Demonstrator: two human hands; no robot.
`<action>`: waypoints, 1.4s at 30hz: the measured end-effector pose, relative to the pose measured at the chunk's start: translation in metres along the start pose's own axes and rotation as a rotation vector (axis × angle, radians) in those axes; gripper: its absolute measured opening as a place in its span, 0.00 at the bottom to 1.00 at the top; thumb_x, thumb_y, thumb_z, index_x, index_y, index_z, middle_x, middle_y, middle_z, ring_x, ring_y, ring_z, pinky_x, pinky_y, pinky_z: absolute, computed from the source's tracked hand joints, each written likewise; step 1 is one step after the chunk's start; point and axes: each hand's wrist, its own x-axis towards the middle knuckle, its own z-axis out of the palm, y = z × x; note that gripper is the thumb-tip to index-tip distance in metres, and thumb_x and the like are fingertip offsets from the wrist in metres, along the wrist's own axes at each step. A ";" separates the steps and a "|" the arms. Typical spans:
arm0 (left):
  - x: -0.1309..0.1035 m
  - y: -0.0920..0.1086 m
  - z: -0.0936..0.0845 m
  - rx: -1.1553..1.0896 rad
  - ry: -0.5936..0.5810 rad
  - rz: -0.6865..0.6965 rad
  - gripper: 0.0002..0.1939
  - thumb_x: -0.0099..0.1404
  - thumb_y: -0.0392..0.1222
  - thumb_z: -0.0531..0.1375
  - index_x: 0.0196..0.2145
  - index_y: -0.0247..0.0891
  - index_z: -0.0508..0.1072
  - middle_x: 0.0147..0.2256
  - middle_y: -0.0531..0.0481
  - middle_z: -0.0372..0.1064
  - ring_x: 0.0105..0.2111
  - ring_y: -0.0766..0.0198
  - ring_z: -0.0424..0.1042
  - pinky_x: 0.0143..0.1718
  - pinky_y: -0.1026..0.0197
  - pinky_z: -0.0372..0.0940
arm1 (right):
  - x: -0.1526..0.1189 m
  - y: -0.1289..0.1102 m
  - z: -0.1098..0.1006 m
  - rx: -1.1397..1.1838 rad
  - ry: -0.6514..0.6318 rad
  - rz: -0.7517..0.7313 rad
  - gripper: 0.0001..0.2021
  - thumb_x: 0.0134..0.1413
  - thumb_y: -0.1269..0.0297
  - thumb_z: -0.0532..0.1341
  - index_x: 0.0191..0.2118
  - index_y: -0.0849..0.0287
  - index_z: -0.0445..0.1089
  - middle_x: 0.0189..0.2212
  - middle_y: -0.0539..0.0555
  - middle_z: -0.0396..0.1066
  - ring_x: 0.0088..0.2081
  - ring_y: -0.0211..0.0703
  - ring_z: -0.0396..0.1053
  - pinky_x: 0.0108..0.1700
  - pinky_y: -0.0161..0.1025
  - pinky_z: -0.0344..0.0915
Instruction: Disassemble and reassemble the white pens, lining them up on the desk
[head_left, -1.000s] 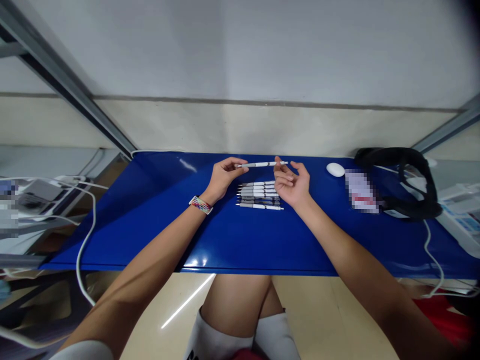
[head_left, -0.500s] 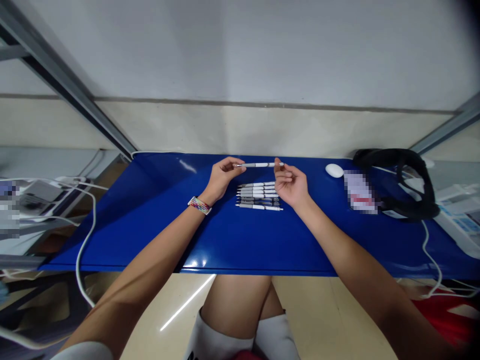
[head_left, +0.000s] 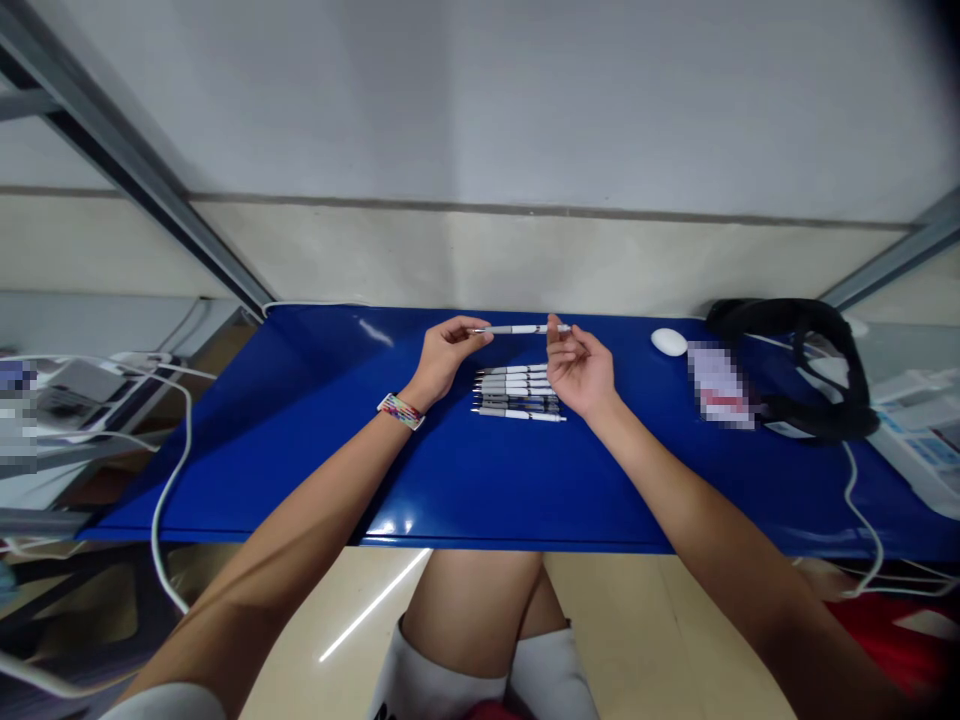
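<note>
A white and grey pen (head_left: pixel 520 329) is held level above the back part of the blue table (head_left: pixel 315 450). My left hand (head_left: pixel 444 357) pinches its tip end between thumb and fingers. At the other end, the fingers of my right hand (head_left: pixel 579 365) close around the white end of the same pen. Just below the held pen, several similar pens (head_left: pixel 517 392) lie side by side in a stack of rows, tips to the left. The right hand partly covers the ends of the upper ones.
To the right lie a white oval object (head_left: pixel 668 342), a blurred packet (head_left: pixel 721 385) and a black headset-like strap (head_left: pixel 799 310). White cables (head_left: pixel 187 430) hang at the left edge. A wall (head_left: pixel 480 255) rises behind the table.
The fingers of my right hand have shifted very slightly at the pen's end. My left hand, the held pen and the row of pens look almost the same.
</note>
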 end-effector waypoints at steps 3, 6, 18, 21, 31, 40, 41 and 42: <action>0.000 -0.001 0.000 -0.002 0.002 0.005 0.15 0.55 0.46 0.79 0.40 0.41 0.86 0.37 0.50 0.80 0.37 0.63 0.77 0.45 0.59 0.71 | -0.002 0.001 0.002 -0.001 0.026 -0.006 0.16 0.73 0.69 0.53 0.59 0.60 0.72 0.37 0.53 0.82 0.21 0.28 0.68 0.22 0.22 0.69; 0.000 -0.001 0.000 -0.004 0.001 0.008 0.15 0.55 0.46 0.79 0.40 0.41 0.86 0.36 0.50 0.81 0.37 0.63 0.77 0.45 0.59 0.71 | -0.002 0.001 0.001 -0.011 0.012 -0.021 0.16 0.75 0.67 0.52 0.59 0.59 0.72 0.37 0.53 0.82 0.23 0.30 0.70 0.24 0.24 0.72; -0.001 0.000 0.001 0.014 0.013 0.002 0.16 0.55 0.46 0.79 0.40 0.41 0.86 0.37 0.49 0.81 0.37 0.62 0.77 0.45 0.57 0.71 | 0.002 0.000 -0.007 -0.095 -0.033 -0.058 0.15 0.68 0.63 0.61 0.57 0.59 0.73 0.37 0.53 0.83 0.26 0.30 0.72 0.26 0.25 0.73; 0.000 0.000 0.002 0.009 0.023 -0.004 0.16 0.54 0.46 0.79 0.40 0.40 0.86 0.36 0.50 0.81 0.37 0.63 0.77 0.44 0.58 0.70 | 0.003 0.000 -0.009 -0.126 -0.045 -0.059 0.16 0.66 0.68 0.62 0.58 0.58 0.73 0.37 0.52 0.83 0.24 0.30 0.71 0.26 0.25 0.73; 0.000 -0.001 0.000 0.020 0.020 0.004 0.15 0.54 0.46 0.79 0.39 0.41 0.86 0.35 0.50 0.80 0.36 0.63 0.76 0.43 0.58 0.70 | -0.001 0.000 -0.001 -0.099 0.039 -0.060 0.17 0.70 0.65 0.58 0.59 0.61 0.73 0.37 0.54 0.82 0.25 0.30 0.73 0.27 0.25 0.73; -0.002 0.002 0.004 0.025 0.014 -0.007 0.16 0.53 0.47 0.80 0.38 0.41 0.86 0.38 0.48 0.82 0.37 0.61 0.77 0.44 0.57 0.71 | 0.002 -0.001 -0.006 -0.136 -0.008 -0.088 0.16 0.66 0.68 0.63 0.57 0.57 0.74 0.32 0.49 0.81 0.24 0.29 0.71 0.25 0.24 0.72; -0.002 0.003 0.004 0.022 0.019 -0.007 0.16 0.53 0.47 0.80 0.38 0.41 0.86 0.38 0.48 0.82 0.37 0.61 0.77 0.44 0.57 0.70 | 0.001 -0.001 -0.005 -0.124 -0.002 -0.082 0.15 0.66 0.68 0.63 0.57 0.58 0.74 0.32 0.49 0.81 0.24 0.29 0.71 0.26 0.23 0.72; -0.002 0.002 0.004 0.018 0.021 -0.008 0.16 0.53 0.47 0.80 0.38 0.41 0.86 0.38 0.48 0.82 0.37 0.62 0.77 0.43 0.57 0.70 | 0.001 -0.001 -0.003 -0.106 0.013 -0.074 0.14 0.67 0.69 0.62 0.56 0.59 0.75 0.32 0.49 0.80 0.23 0.28 0.71 0.25 0.23 0.72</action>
